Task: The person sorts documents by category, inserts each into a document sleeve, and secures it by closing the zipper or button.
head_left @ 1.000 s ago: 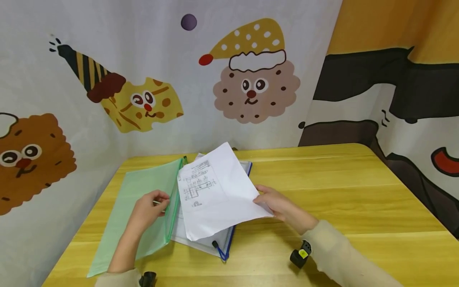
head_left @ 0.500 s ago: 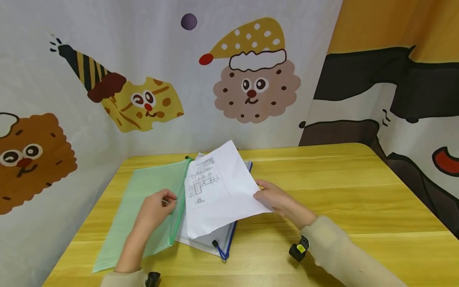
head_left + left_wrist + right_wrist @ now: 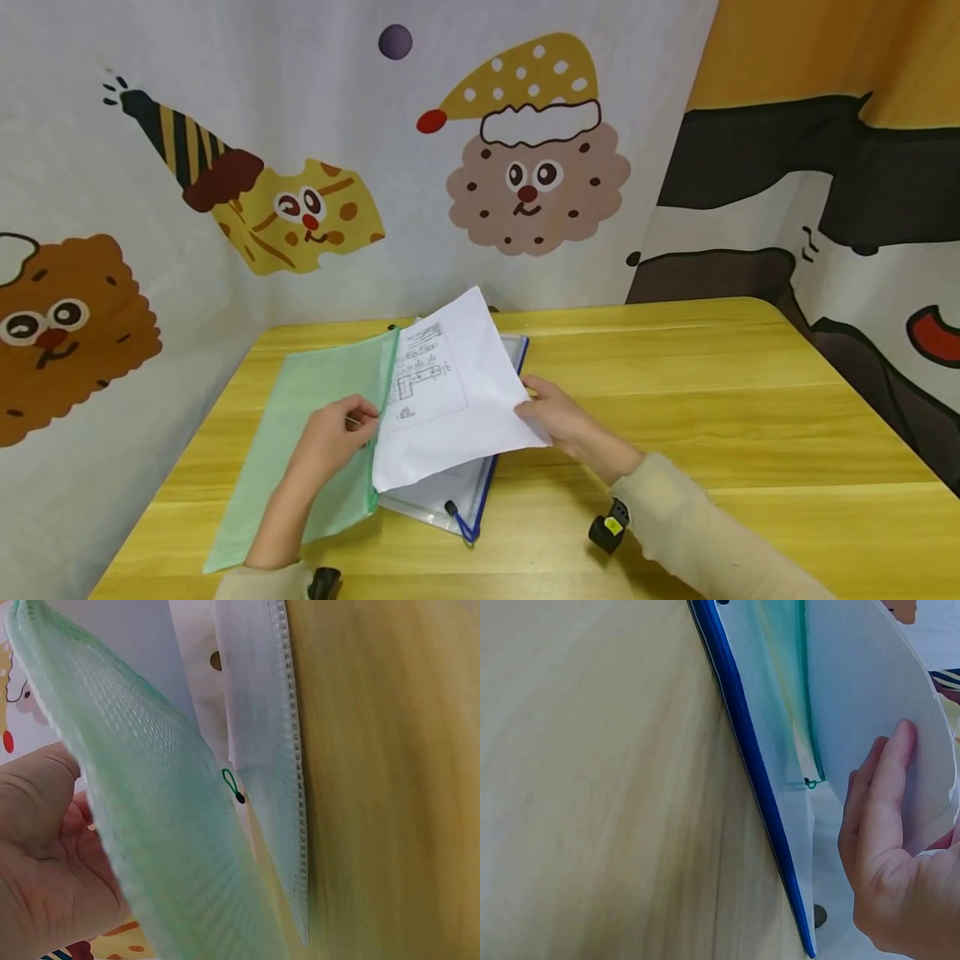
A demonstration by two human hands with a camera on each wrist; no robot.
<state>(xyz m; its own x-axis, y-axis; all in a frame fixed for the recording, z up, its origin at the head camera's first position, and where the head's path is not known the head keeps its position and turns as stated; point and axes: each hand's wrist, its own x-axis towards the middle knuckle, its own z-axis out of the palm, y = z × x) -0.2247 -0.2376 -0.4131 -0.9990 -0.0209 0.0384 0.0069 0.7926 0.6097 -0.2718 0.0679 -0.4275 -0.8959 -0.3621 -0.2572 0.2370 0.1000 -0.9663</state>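
Observation:
My left hand point(image 3: 326, 437) grips the upper layer of a translucent green zip folder point(image 3: 300, 392) by its open edge, lifting it off the table. A green zip pull point(image 3: 235, 787) shows in the left wrist view. My right hand point(image 3: 573, 423) holds a white paper sheet point(image 3: 487, 408) by its right edge, thumb on one face and fingers on the other point(image 3: 881, 802). Pencil-like line drawings and small print cover the sheet's left part. The sheet's left edge is at the folder's mouth, partly behind the green layer. Its far corner points up toward the back.
Beneath the sheet lies a clear mesh zip folder point(image 3: 483, 500) with a blue edge and blue zip pull point(image 3: 463, 527), papers inside. The wooden table point(image 3: 712, 400) extends right, and a cartoon-printed curtain point(image 3: 420, 250) hangs behind it.
The green folder's open edge has shifted right with my left hand. My right hand has moved slightly left, bringing the sheet's left edge into the folder's mouth.

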